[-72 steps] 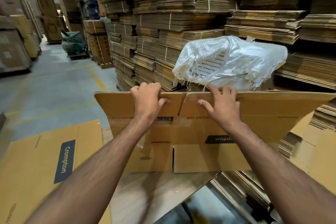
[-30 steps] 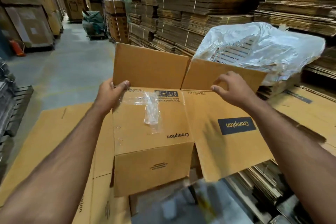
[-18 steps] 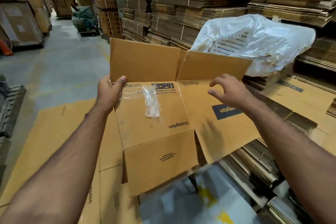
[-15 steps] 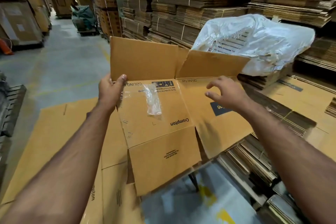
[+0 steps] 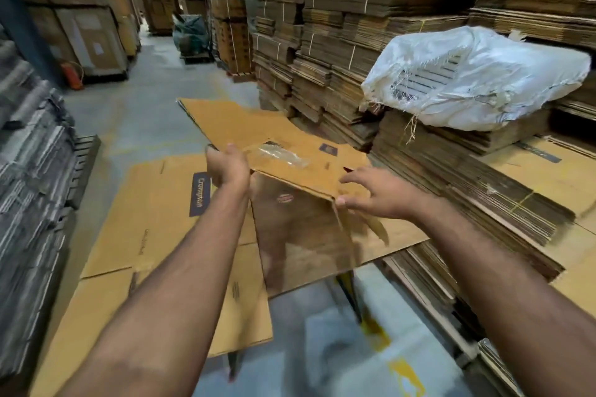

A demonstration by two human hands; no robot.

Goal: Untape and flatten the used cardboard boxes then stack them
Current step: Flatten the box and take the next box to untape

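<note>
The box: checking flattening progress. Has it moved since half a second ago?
Yes. The box has tipped away from upright, lying nearly flat, lower against the white sack.

- "Crompton" reads in pale letters on a dark blue label (image 5: 200, 193), printed on the flattened brown cardboard sheet (image 5: 154, 235) lying at near left.
- Other print on the cardboard is too blurred to read.
</note>
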